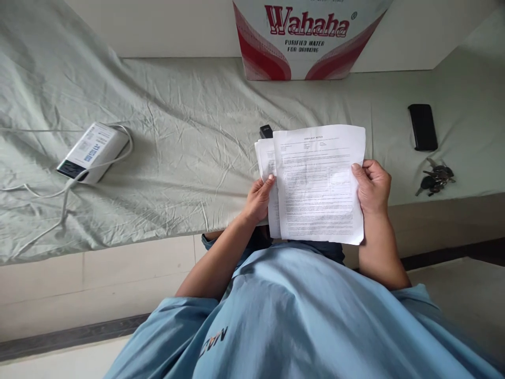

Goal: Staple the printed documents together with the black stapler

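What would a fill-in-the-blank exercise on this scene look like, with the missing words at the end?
1. The left hand and the right hand hold printed ____.
2. The large brand name on the carton is ____.
3. The keys lie beside a black ____.
4. A white ____ loops across the power bank.

Missing words: paper; Wahaha; phone; cable.

We cannot read most of the front sheet (320, 184), printed too small; it largely hides the rear papers (265, 155). From there, at ten o'clock a black object (265, 131) is partly covered; at twelve the frame's edge crops the Wahaha box (302, 50), at nine a white cable (74, 179).
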The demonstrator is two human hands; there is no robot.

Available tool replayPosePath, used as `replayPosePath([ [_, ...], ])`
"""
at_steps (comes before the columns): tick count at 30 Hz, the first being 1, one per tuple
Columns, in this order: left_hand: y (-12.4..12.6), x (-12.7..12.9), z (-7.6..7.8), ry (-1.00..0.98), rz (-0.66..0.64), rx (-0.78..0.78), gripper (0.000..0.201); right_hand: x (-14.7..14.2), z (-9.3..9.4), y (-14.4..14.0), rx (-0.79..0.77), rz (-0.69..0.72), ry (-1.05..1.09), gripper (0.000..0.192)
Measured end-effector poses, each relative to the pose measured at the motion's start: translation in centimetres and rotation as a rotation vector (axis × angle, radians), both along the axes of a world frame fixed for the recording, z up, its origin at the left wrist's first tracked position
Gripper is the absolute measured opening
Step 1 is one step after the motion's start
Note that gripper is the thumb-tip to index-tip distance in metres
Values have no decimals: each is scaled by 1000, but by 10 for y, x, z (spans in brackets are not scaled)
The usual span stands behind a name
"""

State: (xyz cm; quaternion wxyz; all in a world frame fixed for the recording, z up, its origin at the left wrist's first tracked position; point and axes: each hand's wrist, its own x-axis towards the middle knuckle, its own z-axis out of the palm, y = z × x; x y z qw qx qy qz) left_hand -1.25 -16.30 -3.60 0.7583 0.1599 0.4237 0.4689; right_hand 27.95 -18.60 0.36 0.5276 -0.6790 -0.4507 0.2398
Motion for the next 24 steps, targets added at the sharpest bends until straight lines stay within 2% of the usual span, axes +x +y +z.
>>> replayPosePath([
  [5, -2, 2, -3, 52, 71, -25, 47, 2, -5, -1, -2, 17, -12, 49],
  [11, -2, 2, -6, 33, 108, -22, 50, -6, -2, 1, -10, 36, 15, 52],
  [18, -2, -3, -11, 57, 80, 15, 62, -15, 0, 11, -8, 82, -14, 55],
  [24, -1, -3, -8, 6, 56, 4, 62, -24, 1, 15, -16, 111, -1, 55],
])
